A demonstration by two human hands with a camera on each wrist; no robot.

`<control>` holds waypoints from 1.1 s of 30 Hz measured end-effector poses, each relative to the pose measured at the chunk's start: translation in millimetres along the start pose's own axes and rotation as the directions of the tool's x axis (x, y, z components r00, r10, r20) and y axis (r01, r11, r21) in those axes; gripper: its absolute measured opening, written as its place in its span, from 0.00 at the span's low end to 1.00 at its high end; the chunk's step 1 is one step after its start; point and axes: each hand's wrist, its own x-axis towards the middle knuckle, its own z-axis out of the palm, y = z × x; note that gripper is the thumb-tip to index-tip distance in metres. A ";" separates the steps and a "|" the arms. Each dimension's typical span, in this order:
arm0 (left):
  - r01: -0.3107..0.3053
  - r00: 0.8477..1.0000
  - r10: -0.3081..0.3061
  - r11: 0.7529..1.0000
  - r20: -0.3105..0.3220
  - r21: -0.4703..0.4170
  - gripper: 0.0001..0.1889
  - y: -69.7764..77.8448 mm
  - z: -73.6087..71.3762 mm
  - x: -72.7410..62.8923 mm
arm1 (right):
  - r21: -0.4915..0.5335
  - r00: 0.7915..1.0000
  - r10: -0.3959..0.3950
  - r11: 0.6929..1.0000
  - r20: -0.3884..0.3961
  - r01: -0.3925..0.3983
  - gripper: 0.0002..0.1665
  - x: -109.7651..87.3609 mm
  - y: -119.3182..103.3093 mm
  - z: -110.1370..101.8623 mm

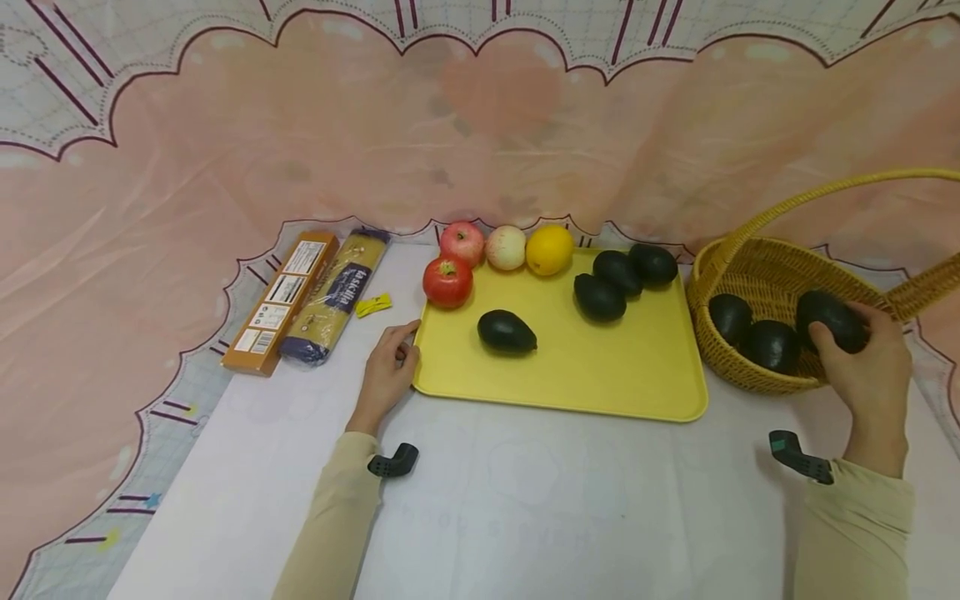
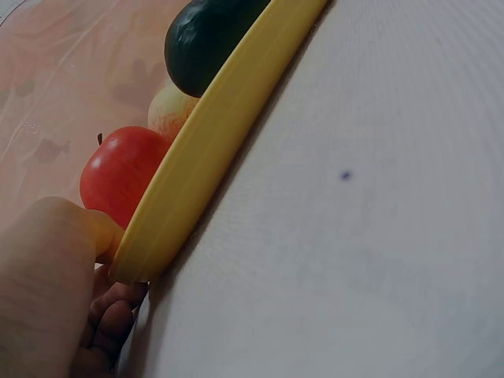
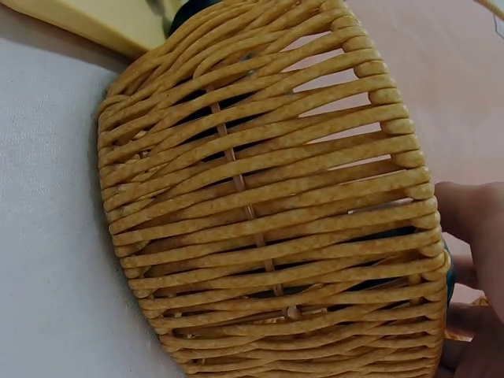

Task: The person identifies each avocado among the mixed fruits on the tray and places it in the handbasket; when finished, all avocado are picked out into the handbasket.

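Here the right hand [image 1: 870, 358] curls its fingers round a dark avocado [image 1: 831, 318] just above the wicker basket [image 1: 757, 271], where two more avocados [image 1: 753, 335] lie below and left of the grip. If the hold loosens, the fruit could drop onto those two or catch the rim and tip the basket. The left hand [image 1: 388, 367] pinches the near corner of the yellow tray [image 1: 600, 367]; a tug could roll its loose fruit. Beyond that hand the tray holds four avocados, two red apples, a pale apple and a lemon.
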 end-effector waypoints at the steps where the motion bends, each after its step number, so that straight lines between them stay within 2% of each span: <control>1: 0.001 1.000 -0.001 1.000 0.001 0.000 0.22 -0.1 0.3 0.2 | -0.007 1.000 -0.003 1.000 0.003 0.003 0.37 0.3 0.4 0.3; 9: -0.008 1.000 0.008 1.000 0.003 0.004 0.22 -1.2 2.1 0.3 | -0.058 0.997 -0.055 0.997 0.045 0.058 0.37 1.4 0.5 2.2; 16: -0.016 1.000 0.016 1.000 0.007 -0.003 0.22 0.4 1.9 0.5 | -0.130 0.984 -0.098 0.985 0.150 0.118 0.40 4.4 5.2 3.1; 33: -0.042 0.999 0.042 0.999 -0.018 -0.001 0.21 -2.4 1.0 -0.7 | -0.204 0.978 -0.075 0.972 0.194 0.115 0.40 8.0 1.3 8.3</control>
